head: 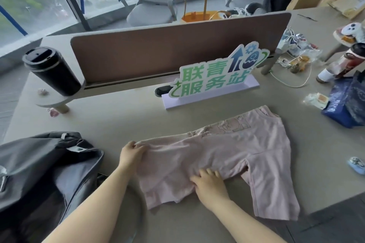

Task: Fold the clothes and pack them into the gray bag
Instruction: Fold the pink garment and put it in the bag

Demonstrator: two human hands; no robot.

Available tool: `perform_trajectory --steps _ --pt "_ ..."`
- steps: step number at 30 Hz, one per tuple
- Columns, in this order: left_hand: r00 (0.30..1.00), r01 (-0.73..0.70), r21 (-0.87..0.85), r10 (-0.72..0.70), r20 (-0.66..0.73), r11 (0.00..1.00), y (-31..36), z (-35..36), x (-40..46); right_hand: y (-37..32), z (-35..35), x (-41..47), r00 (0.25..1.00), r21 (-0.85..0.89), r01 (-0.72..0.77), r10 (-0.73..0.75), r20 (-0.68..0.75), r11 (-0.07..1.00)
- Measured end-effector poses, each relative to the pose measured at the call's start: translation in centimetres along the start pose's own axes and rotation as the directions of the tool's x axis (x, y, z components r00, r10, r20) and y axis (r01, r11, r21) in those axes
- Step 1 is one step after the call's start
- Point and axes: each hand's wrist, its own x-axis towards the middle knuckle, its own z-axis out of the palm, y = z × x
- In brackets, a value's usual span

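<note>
The left hand (131,154) is seen at the left edge of the pink garment (227,156), its fingers curled narrowly over that edge so that the cloth is pinched between fingers and thumb. The right hand (210,185) is laid on the garment's lower middle, palm down, with its fingers (207,172) only slightly spread and pressed flat against the fabric; nothing is held by it.

The garment is spread on the grey table (118,116), partly folded, with one loose flap hanging past the right fingers toward the near table edge. To the left of the left fingers, just beside the forearm, the gray bag (45,169) is found lying open on the table. Bare tabletop is seen beyond the fingertips of both hands, up to the green-and-white sign (215,75) on its lilac base. Farther to the right of the right fingers, well apart from the cloth, a blue bag (347,102) and a small blue object (356,164) are seen. A black tumbler (51,69) is stood beyond the left fingers, by the brown divider (167,49).
</note>
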Motion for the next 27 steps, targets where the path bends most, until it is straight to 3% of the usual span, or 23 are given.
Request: perform_trajectory --steps 2,5,8,10,12,14,16,19,21,23,25,27 --pt "0.998 0.068 0.055 -0.068 0.0 0.996 -0.7 -0.4 -0.4 0.5 0.2 0.4 0.995 -0.023 -0.019 0.016 -0.098 1.0" --pt "0.967 0.127 0.058 -0.136 0.215 0.99 -1.7 -0.1 -1.4 0.4 -0.5 0.0 0.993 0.164 0.085 -0.069 -0.096 0.983" --pt "0.993 0.079 0.014 -0.08 0.087 0.997 -2.0 -0.2 -1.9 -0.8 -0.5 0.0 0.967 0.165 0.245 -0.253 0.027 0.955" --pt "0.998 0.063 -0.005 -0.062 0.025 0.998 -2.1 -0.4 -1.9 -2.1 -0.2 0.1 0.948 0.042 0.307 -0.309 0.075 0.951" --pt "0.999 0.052 0.059 -0.051 -0.017 0.997 -2.6 -0.7 -1.7 -2.9 0.2 0.4 0.95 -0.033 0.305 -0.302 0.075 0.952" --pt "0.997 0.073 0.061 -0.072 -0.015 0.995 -2.6 -0.9 -1.9 -2.9 0.7 0.6 0.961 -0.028 0.273 -0.273 -0.031 0.962" --pt "0.983 0.144 -0.064 -0.136 0.122 0.987 -2.6 -1.1 -1.9 -2.6 0.6 0.7 0.962 0.158 0.261 -0.243 -0.124 0.952" --pt "0.893 0.307 -0.113 -0.246 0.376 0.945 -3.1 -1.1 -2.4 -2.4 -0.6 0.8 0.989 0.582 0.022 0.067 -0.132 0.813" --pt "0.901 0.281 -0.167 -0.2 0.385 0.945 -3.2 -0.7 -2.6 -2.1 -1.6 1.2 0.956 0.795 -0.109 0.281 -0.08 0.597" --pt "0.946 0.252 -0.336 -0.157 0.284 0.908 -2.8 -0.6 -2.4 -1.6 -2.7 1.7 0.946 0.884 -0.127 0.324 -0.028 0.449" --pt "0.937 0.307 -0.505 -0.164 0.308 0.806 -2.3 -0.6 -2.1 -1.1 -3.4 1.9 0.98 0.876 -0.115 0.198 0.022 0.469" --pt "0.894 0.405 -0.532 -0.198 0.403 0.744 -2.0 -0.5 -2.4 -1.0 -3.7 1.8 0.996 0.754 -0.094 0.061 0.072 0.651"
